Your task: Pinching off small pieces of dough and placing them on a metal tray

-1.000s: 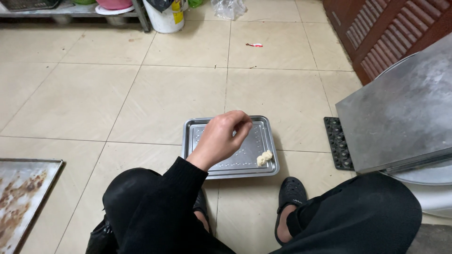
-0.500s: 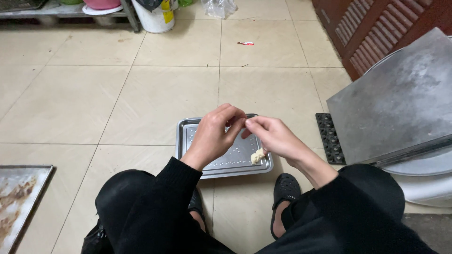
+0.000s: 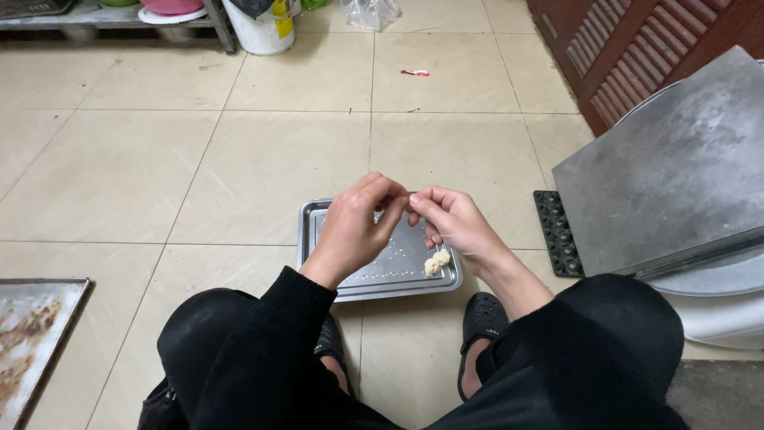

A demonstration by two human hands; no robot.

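Note:
A small steel tray (image 3: 390, 275) lies on the tiled floor between my knees. My left hand (image 3: 358, 223) and my right hand (image 3: 450, 219) meet above it, fingertips pinched together on something small and thin that I cannot make out. A pale lump of food (image 3: 436, 261) sits near the tray's right edge, just below my right hand. I am crouched, with black sleeves and trousers in view.
A large grey metal sheet (image 3: 668, 167) rests on a round basin at the right, with a black grid mat (image 3: 557, 235) beside it. A stained tray (image 3: 32, 342) is at the lower left. A white bucket (image 3: 259, 24) and shelf stand at the back.
A second ago only my left hand was over the tray. My right hand came in from the right and now meets the left, both pinching at the same spot.

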